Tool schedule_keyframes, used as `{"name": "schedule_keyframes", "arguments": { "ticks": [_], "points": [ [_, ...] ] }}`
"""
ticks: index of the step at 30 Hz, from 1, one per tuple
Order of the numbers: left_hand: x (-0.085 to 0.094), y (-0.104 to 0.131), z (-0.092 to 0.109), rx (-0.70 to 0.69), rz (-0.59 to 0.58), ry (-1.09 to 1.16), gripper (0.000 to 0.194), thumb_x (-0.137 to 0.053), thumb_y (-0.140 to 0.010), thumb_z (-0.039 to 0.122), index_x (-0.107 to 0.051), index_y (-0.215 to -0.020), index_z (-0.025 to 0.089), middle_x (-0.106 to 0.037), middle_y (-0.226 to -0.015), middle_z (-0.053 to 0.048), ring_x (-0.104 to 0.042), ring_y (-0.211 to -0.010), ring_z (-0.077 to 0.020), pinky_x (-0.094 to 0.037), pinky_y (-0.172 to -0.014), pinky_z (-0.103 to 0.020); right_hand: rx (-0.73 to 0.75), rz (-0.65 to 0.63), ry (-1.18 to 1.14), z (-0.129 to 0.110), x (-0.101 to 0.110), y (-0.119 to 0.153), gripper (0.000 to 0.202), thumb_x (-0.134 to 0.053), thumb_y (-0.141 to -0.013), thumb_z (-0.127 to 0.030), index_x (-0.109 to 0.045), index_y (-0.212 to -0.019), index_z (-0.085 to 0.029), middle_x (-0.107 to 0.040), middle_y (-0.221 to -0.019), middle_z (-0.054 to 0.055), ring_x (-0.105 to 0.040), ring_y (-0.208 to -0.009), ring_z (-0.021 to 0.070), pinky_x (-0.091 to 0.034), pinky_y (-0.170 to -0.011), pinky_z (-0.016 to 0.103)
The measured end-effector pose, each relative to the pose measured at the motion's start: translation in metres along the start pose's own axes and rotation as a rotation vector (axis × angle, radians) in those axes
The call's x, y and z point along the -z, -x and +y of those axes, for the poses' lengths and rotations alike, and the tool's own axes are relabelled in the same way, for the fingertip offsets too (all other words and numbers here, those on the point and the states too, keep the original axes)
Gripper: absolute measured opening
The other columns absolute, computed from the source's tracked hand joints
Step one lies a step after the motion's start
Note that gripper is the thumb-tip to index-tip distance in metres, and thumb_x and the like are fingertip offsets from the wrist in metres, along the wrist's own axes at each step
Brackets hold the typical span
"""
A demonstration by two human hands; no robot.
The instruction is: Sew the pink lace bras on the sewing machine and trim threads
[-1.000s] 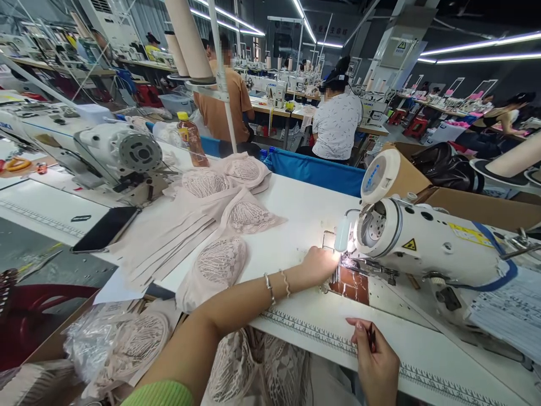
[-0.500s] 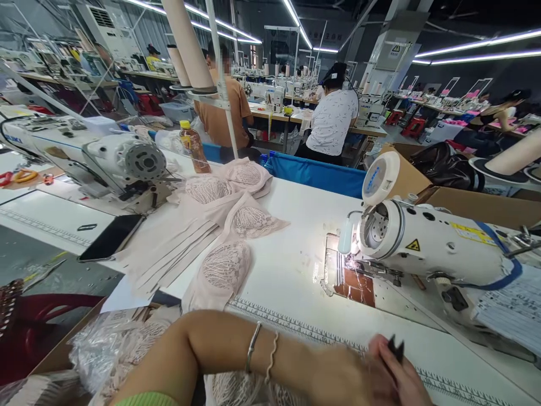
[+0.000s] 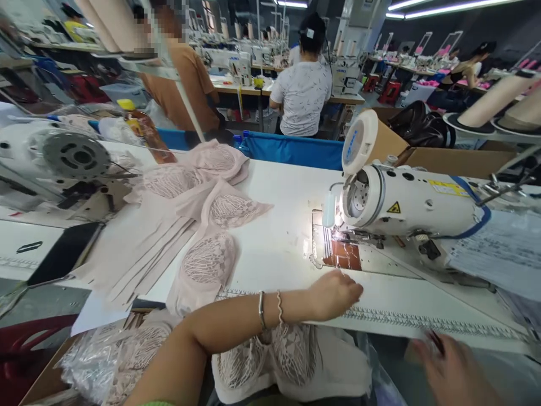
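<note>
My left hand [image 3: 336,294] is closed in a loose fist over the table's front edge, below the sewing machine [image 3: 406,197]; whatever its fingers hold is hidden. At the lower right, my right hand [image 3: 454,366] is blurred and grips dark thread snips [image 3: 436,341] with pointed tips. A beige lace bra [image 3: 291,352] lies across my lap under the left forearm. More lace bra pieces [image 3: 207,259] are piled on the white table [image 3: 274,248], left of the lit needle area.
A printed ruler strip [image 3: 422,320] runs along the table's front edge. At the left stand a second machine [image 3: 76,158], a phone [image 3: 63,254] and a drink bottle [image 3: 147,132]. A box of wrapped lace pieces [image 3: 93,355] sits lower left. Two co-workers [image 3: 302,84] sit beyond the table.
My hands have parted: the right moved right and down with the thread snips, the left rose toward the machine. The view has turned downward and right, showing more of the bra on my lap.
</note>
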State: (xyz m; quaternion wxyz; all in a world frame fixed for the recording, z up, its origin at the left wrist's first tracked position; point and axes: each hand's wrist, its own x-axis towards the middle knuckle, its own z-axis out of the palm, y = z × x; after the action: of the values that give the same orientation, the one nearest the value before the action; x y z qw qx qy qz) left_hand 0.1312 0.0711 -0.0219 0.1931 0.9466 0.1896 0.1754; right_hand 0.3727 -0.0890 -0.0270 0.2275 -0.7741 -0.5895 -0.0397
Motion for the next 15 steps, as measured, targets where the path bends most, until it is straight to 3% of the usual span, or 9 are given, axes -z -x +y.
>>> {"name": "schedule_keyframes", "arguments": {
  "ticks": [3, 5, 7, 10, 15],
  "points": [
    [0.001, -0.003, -0.006, 0.096, 0.025, 0.098, 0.007, -0.065, -0.093, 0.016, -0.071, -0.089, 0.013, -0.071, -0.088, -0.007, -0.067, -0.082, -0.0176, -0.046, -0.080, -0.030, 0.083, -0.149, -0.032, -0.038, 0.000, -0.023, 0.051, -0.032, -0.099, -0.059, -0.070, -0.103, -0.025, -0.073, -0.101, 0.010, -0.071, -0.077, 0.0260, -0.050, -0.055, 0.034],
    [0.001, -0.004, -0.007, 0.107, 0.028, 0.126, 0.008, -0.065, -0.093, 0.016, -0.073, -0.091, 0.014, -0.070, -0.087, -0.006, -0.067, -0.084, -0.0177, -0.046, -0.082, -0.030, 0.112, -0.269, -0.102, -0.063, -0.005, -0.034, 0.042, -0.034, -0.101, -0.052, -0.068, -0.108, -0.026, -0.075, -0.103, 0.007, -0.073, -0.080, 0.0233, -0.050, -0.055, 0.030],
    [0.001, -0.003, -0.006, 0.121, 0.031, 0.146, 0.010, -0.065, -0.093, 0.017, -0.074, -0.091, 0.014, -0.069, -0.085, -0.006, -0.067, -0.083, -0.0174, -0.045, -0.083, -0.030, 0.136, -0.302, -0.120, -0.081, -0.011, -0.040, 0.034, -0.041, -0.099, -0.048, -0.065, -0.105, -0.026, -0.078, -0.093, 0.003, -0.073, -0.074, 0.0226, -0.049, -0.054, 0.029],
    [0.001, -0.002, -0.003, 0.149, 0.040, 0.167, 0.010, -0.065, -0.092, 0.017, -0.075, -0.089, 0.014, -0.069, -0.084, -0.006, -0.066, -0.081, -0.0168, -0.046, -0.084, -0.030, 0.221, -0.288, -0.085, -0.090, -0.019, -0.040, 0.027, -0.043, -0.099, -0.044, -0.062, -0.091, -0.026, -0.075, -0.076, -0.001, -0.070, -0.060, 0.0213, -0.043, -0.049, 0.029],
    [0.006, -0.006, -0.012, 0.301, 0.090, 0.195, 0.011, -0.067, -0.088, 0.012, -0.072, -0.079, 0.015, -0.069, -0.079, -0.003, -0.064, -0.075, -0.0157, -0.048, -0.079, -0.029, 0.342, -0.152, 0.051, -0.079, -0.026, -0.043, 0.035, -0.040, -0.104, -0.044, -0.059, -0.081, -0.026, -0.069, -0.063, -0.003, -0.064, -0.049, 0.0196, -0.033, -0.044, 0.028]
  ]
}}
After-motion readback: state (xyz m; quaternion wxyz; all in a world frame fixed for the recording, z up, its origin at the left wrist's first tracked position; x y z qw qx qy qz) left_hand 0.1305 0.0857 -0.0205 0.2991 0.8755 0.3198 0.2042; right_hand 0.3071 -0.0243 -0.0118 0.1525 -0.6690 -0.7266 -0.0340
